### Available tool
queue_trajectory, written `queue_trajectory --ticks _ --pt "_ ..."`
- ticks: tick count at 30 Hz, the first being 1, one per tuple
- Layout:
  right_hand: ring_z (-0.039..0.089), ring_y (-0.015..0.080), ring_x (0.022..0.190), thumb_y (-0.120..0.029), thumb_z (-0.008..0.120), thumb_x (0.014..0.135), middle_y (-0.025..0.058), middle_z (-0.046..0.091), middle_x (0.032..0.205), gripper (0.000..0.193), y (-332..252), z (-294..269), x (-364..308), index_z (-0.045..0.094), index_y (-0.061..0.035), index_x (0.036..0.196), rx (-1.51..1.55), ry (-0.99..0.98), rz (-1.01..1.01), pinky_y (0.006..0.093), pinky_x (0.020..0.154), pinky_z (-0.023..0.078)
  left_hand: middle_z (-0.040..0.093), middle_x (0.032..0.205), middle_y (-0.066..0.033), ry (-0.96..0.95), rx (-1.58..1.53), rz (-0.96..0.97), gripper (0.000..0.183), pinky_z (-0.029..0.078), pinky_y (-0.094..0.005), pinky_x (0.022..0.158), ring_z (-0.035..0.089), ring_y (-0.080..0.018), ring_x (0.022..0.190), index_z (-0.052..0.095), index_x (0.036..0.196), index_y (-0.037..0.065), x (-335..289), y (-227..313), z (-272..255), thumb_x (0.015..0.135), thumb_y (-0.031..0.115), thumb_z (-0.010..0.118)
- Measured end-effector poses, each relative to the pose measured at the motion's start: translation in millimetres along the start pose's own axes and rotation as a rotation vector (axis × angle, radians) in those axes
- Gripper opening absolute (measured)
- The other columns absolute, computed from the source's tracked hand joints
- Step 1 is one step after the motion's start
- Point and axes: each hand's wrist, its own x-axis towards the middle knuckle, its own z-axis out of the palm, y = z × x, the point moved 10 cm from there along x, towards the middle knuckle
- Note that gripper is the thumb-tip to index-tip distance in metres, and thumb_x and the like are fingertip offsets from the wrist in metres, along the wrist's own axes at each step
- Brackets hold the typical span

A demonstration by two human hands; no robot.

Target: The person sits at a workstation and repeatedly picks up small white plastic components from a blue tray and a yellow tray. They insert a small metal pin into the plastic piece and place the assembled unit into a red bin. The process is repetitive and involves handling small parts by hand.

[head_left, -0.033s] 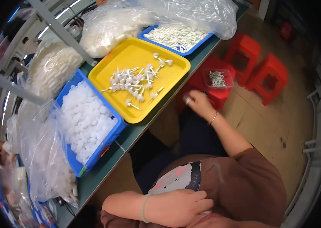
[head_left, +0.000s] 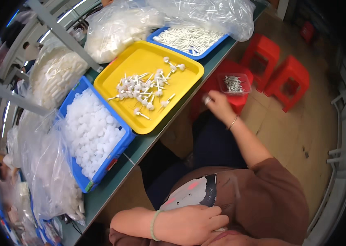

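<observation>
My right hand (head_left: pixel 219 104) is beside the red stool (head_left: pixel 241 107) on the right, palm down, with a ring on one finger. Its fingertips are smeared by motion, so whether they hold anything does not show. On that stool, just beyond the hand, sits a clear plastic box (head_left: pixel 234 85) of small metal pins. Folded across my body at the bottom is my left hand (head_left: pixel 199 223), its fingers curled closed; what may be inside them is hidden. A yellow tray (head_left: pixel 111 78) on the table carries several white stick-like pieces with round white caps and thin metal pins.
The blue tray (head_left: pixel 131 138) at left holds white round caps; a far blue tray (head_left: pixel 199 57) holds white sticks. Clear bags (head_left: pixel 38 160) of white parts crowd the table's back. Two red stools (head_left: pixel 289 82) stand on the floor at right. A grey metal frame (head_left: pixel 64 37) rises behind.
My right hand has shifted slightly up and to the right, toward the clear box. The left hand and the trays stay as they were.
</observation>
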Motion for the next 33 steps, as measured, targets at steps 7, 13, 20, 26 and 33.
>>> queue_trajectory --ticks 7,13,20,26,33 --pt "0.062 0.0288 0.085 -0.01 0.063 0.079 0.0145 0.064 0.093 0.013 178.5 -91.1 31.8 0.064 -0.0046 0.091 -0.323 0.143 0.315 0.0386 0.073 0.048 0.04 0.09 -0.0087 -0.014 -0.113 0.037 0.041 0.044 -0.0288 0.061 0.048 -0.022 0.079 0.048 0.12 0.014 11.3 -13.0 -0.3 0.08 0.025 0.05" --pt "0.058 0.0345 0.097 -0.013 0.068 0.074 0.0165 0.058 0.098 0.024 181.7 -48.1 51.8 0.063 -0.0039 0.095 -0.53 -0.188 0.24 0.0439 0.082 0.048 0.041 0.09 -0.0091 0.038 -0.294 -0.006 0.041 0.045 -0.0305 0.061 0.049 -0.0234 0.08 0.051 0.117 0.011 26.3 -27.9 -9.4 0.079 0.024 0.052" --pt "0.059 0.037 0.095 -0.019 0.073 0.072 0.0187 0.058 0.1 0.028 189.9 -31.9 55.1 0.065 -0.0015 0.092 -0.582 -0.191 0.202 0.0457 0.082 0.049 0.043 0.093 -0.0103 0.06 -0.308 0.028 0.036 0.045 -0.0314 0.061 0.049 -0.0239 0.079 0.054 0.114 0.009 22.3 -32.6 -13.5 0.08 0.023 0.052" --pt "0.059 0.0377 0.096 -0.02 0.073 0.071 0.0208 0.058 0.102 0.03 193.3 -36.5 56.8 0.065 0.0001 0.092 -0.567 -0.228 0.249 0.0457 0.083 0.048 0.043 0.095 -0.0108 0.079 -0.395 0.035 0.039 0.047 -0.0321 0.063 0.051 -0.0247 0.079 0.052 0.117 0.008 17.6 -33.0 -11.9 0.08 0.021 0.052" --pt "0.059 0.0376 0.097 -0.018 0.07 0.071 0.0222 0.058 0.104 0.03 209.1 -34.4 60.7 0.064 0.0024 0.093 -0.677 -0.351 0.193 0.0435 0.086 0.049 0.044 0.099 -0.0122 0.021 -0.446 0.013 0.037 0.048 -0.034 0.066 0.053 -0.0262 0.084 0.055 0.115 0.006 26.7 -31.5 -11.7 0.08 0.018 0.054"
